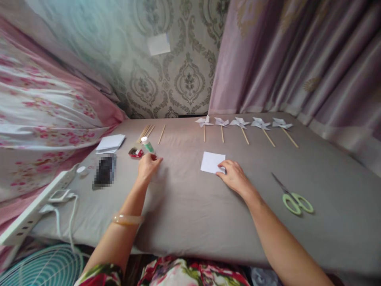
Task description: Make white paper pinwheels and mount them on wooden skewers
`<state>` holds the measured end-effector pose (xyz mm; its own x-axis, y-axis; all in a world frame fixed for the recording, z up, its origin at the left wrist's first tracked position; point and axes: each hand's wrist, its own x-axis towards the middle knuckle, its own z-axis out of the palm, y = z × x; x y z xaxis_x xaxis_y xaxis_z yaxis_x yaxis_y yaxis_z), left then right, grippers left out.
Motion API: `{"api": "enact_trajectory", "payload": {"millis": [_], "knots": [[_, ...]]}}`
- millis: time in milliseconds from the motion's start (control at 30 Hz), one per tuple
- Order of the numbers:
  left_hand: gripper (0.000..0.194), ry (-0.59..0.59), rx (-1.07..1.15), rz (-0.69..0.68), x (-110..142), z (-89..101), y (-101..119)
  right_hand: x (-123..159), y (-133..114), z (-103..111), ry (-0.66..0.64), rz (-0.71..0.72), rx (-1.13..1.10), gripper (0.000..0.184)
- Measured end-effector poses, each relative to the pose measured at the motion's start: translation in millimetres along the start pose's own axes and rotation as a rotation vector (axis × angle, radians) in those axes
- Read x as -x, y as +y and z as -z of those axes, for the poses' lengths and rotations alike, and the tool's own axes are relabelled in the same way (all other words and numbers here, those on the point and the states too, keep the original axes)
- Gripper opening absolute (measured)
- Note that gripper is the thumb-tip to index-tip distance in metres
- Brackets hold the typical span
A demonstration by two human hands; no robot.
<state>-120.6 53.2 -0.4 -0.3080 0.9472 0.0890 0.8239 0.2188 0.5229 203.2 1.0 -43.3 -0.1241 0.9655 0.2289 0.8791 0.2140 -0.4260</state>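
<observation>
Pinching paper square (210, 162) with right hand (235, 175); left hand (147, 167) beside bottle (148, 145), grip unclear.

Between the left hand (147, 169) and the white paper square (210, 162), an open stretch of grey cloth (181, 190) lets a hand pass sideways or forward. Farther back, a row of five paper pinwheels (240, 124) bars the right rear. To the right of the right hand (235, 174), the cloth lies open as far as the scissors (288, 194), blades pointing away. Beyond the left hand, a bottle (147, 144) and small red box (135, 153) block the way; a power strip (32, 214) lines the left edge.
</observation>
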Motion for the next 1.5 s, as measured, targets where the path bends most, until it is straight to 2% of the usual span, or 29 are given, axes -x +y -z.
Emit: {"api": "enact_trajectory", "payload": {"millis": [167, 267, 333, 433, 600, 767, 867, 1033, 1200, 1300, 1400, 1500], "knots": [[0.027, -0.288, 0.101, -0.353, 24, -28.7, 40, 0, -2, 10, -0.061, 0.066, 0.043, 0.017], [0.024, -0.393, 0.128, -0.491, 38, -52.9, 66, 2, -4, 14, -0.074, 0.090, 0.081, 0.015], [0.024, -0.403, 0.132, -0.557, 43, -67.8, 79, 2, -6, 17, -0.079, 0.102, 0.095, 0.014], [0.027, -0.338, 0.112, -0.695, 47, -84.7, 90, 2, -5, 19, -0.080, 0.110, 0.108, 0.015], [0.025, -0.315, 0.017, -0.864, 52, -93.3, 93, 1, 1, 20, -0.058, 0.113, 0.125, 0.021], [0.025, -0.296, -0.016, -0.889, 67, -88.9, 89, 3, 0, 20, -0.024, 0.128, 0.140, 0.026], [0.025, -0.296, -0.004, -0.896, 71, -87.0, 87, 4, -6, 19, -0.057, 0.130, 0.069, 0.019], [0.029, -0.306, -0.040, -0.932, 73, -83.8, 86, 3, -9, 14, -0.097, 0.120, -0.007, 0.023], [0.030, -0.323, -0.079, -0.927, 74, -80.6, 88, 1, -6, 15, -0.121, 0.213, 0.035, 0.013], [0.030, -0.327, -0.079, -0.923, 74, -80.4, 88, 1, -9, 18, -0.127, 0.244, 0.065, 0.017], [0.031, -0.322, -0.080, -0.919, 74, -81.3, 88, 2, -13, 19, -0.108, 0.206, 0.055, 0.018], [0.030, -0.312, -0.067, -0.911, 74, -81.6, 87, 2, -16, 17, -0.087, 0.104, -0.011, 0.017]]}}
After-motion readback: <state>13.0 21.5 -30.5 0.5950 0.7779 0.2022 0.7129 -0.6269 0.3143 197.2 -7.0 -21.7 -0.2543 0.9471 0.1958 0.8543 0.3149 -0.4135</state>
